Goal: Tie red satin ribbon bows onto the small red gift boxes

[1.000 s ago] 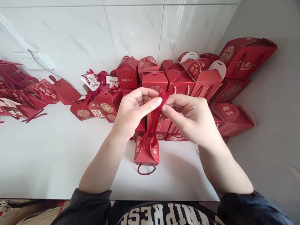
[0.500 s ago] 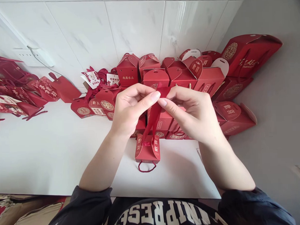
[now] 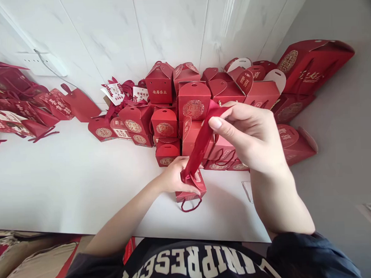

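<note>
A small red gift box [image 3: 192,191] with a cord handle stands near the front edge of the white table [image 3: 68,187]. A dark red ribbon [image 3: 200,142] runs up from the box's top. My right hand [image 3: 249,136] is raised above the box, pinching the ribbon's upper end between thumb and fingers. Low down, my left hand [image 3: 174,178] has its fingers closed around the box's top where the ribbon comes out.
Many red gift boxes [image 3: 193,100] are stacked against the tiled wall behind the small box. Larger red boxes [image 3: 310,63] lie at the back right. Flat red bags and tags [image 3: 26,114] lie at the left. A grey wall stands on the right.
My left hand let go of the ribbon's top and dropped down onto the box. My right hand kept the ribbon's end and pulled it up and to the right.
</note>
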Demonstrator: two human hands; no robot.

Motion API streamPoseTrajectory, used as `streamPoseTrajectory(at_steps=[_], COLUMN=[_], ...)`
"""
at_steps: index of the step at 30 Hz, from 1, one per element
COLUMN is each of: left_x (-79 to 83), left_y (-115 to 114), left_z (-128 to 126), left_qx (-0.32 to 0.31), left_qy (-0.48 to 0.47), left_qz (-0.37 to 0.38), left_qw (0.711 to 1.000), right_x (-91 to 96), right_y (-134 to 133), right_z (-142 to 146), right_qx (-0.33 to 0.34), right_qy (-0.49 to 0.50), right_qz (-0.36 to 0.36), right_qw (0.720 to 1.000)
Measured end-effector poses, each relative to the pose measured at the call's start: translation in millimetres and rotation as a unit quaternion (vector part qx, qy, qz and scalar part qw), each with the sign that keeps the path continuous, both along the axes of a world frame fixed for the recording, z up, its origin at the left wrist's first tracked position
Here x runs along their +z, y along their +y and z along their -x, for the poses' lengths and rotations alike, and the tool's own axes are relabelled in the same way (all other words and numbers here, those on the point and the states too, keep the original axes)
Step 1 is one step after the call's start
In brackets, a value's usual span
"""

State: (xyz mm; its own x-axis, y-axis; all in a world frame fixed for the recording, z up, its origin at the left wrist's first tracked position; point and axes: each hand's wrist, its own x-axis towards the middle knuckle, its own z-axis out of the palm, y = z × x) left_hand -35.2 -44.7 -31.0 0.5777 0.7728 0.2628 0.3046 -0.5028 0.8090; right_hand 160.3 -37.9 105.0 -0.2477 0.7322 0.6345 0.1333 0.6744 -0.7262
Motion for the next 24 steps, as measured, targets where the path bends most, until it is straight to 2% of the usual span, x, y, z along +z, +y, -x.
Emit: streamPoseTrajectory(at_steps=[2,4,10,16,20,24], left_x=[-8.7,-14.3,-9.4,-12.6,-18.9,-18.7], left_y=[-3.4,-5.5,-4.4,-0.6,0.6,3.0], left_z=[-1.7,-1.6,13.1,16.6,13.1,14.0], left_qx=[0.039,0.05,-0.036,-0.013,-0.001,0.004], left_qy=[-0.01,-0.032,-0.019,-0.009,-0.032,-0.014], left_qz=[-0.027,-0.044,0.01,0.104,0.13,0.124], left_qw=[0.999,0.997,0.999,0.994,0.991,0.992], right_x=[-3.8,-7.2,-12.7,-16.6,-15.9,-14.7], right_y=[-3.5,-7.5,-15.6,-16.6,-17.0,-17.4], right_z=[-3.0,-6.4,-15.2,-10.7,-5.2,-3.0], right_qx=[-0.025,-0.044,-0.103,-0.071,-0.053,-0.047], right_qy=[0.012,0.02,0.007,0.017,0.018,0.016], right_qz=[-0.011,-0.021,-0.008,0.005,0.017,0.018], right_qw=[1.0,0.999,0.995,0.997,0.998,0.999])
